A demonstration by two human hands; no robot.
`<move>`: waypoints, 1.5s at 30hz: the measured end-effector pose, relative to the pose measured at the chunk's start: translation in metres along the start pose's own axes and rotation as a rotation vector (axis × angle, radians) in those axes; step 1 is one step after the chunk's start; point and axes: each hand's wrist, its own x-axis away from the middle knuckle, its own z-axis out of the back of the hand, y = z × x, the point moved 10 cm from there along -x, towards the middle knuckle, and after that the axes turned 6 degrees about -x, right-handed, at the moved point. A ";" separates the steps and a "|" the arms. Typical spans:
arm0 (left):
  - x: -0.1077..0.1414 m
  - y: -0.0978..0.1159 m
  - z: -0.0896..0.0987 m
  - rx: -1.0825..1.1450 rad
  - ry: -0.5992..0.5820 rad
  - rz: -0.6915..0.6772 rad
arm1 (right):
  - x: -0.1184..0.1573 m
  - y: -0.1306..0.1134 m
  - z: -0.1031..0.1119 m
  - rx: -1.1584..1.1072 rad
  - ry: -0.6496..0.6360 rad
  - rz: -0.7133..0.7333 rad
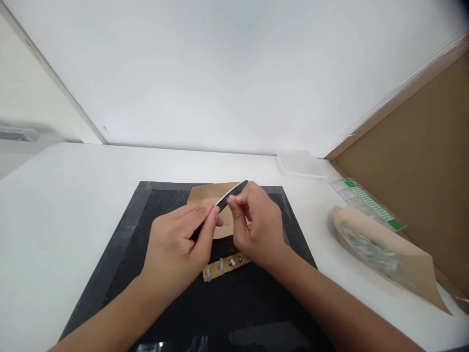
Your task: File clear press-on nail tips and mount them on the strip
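A dark nail file (227, 196) with a white edge slants up to the right between my two hands. My left hand (179, 237) is closed, its thumb and fingers pinching the file's lower part. My right hand (258, 220) is closed too, thumb and fingertips pressed together against the file's dark face; whatever small thing they may pinch is hidden. Below the hands, a gold-coloured strip (216, 275) lies on the black mat (234, 313) and bears small round fittings, with clear pieces like nail tips standing at its left end. Behind the hands rests brown paper (205, 194).
To the right, an open brown paper holder (417, 266) contains many clear pieces. Beyond it lie a clear plastic sheet with a green label (373, 203) and a translucent tray (302, 165). Brown cardboard (414, 132) stands along the right side, a white wall (220, 73) behind.
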 end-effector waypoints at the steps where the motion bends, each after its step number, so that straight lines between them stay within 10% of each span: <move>1: 0.001 0.000 0.000 0.005 -0.002 -0.002 | 0.000 0.000 -0.002 -0.010 -0.035 -0.002; 45: 0.005 0.012 0.006 -0.104 0.078 -0.095 | -0.010 0.002 -0.001 0.006 -0.098 0.016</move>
